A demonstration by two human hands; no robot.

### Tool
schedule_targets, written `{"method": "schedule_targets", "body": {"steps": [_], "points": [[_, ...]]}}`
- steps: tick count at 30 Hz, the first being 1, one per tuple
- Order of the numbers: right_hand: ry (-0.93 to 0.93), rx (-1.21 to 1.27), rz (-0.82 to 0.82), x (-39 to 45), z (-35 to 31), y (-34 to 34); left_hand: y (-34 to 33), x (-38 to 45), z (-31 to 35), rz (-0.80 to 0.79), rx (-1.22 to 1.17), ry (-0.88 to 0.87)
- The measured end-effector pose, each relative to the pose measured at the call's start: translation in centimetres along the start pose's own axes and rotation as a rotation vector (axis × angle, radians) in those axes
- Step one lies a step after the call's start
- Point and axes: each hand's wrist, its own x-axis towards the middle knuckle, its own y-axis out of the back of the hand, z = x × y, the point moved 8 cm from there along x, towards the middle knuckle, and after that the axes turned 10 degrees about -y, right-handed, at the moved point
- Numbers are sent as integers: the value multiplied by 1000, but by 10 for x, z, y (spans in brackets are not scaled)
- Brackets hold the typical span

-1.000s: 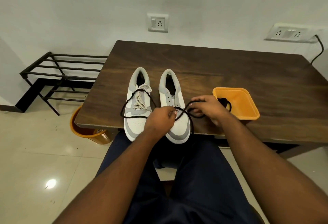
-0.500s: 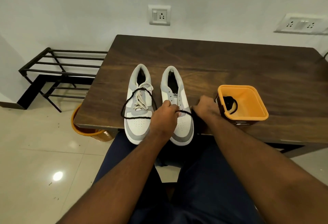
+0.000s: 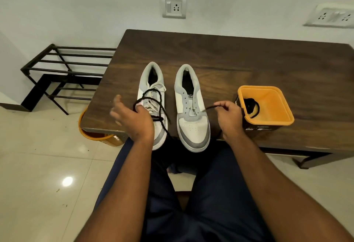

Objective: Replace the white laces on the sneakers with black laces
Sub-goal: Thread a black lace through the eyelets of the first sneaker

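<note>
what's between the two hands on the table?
Head view: the right sneaker, its white lace gone, sits between the left hand and right hand. The left hand overlaps the left sneaker.

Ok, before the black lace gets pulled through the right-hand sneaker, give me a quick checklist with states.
1. Right hand pinches the black lace end: ok.
2. Left hand has the other end: cannot tell; fingers spread, lace looped by it.
3. Right sneaker free of white laces: ok, eyelets look bare.
4. Lace through its lowest eyelets: cannot tell.
5. Left sneaker stripped of its white laces: not ok.
6. Spare lace in the orange tub: ok.
</note>
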Motion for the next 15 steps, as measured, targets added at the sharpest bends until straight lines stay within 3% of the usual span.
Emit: {"method": "schedule_targets", "body": {"steps": [1,5,9,15], "points": [[-7,62,-38,-6,0,0,-1,-4,5,-23,87,-53],[-6,140,-122,-22,1,-3,-45,-53,45,-332,178,-652],[-14,146,-156,-22,5,-10,-90,-76,36,-632,353,-569],[39,5,-206,-22,6,-21,-112,-76,40,-631,533,-721]]}}
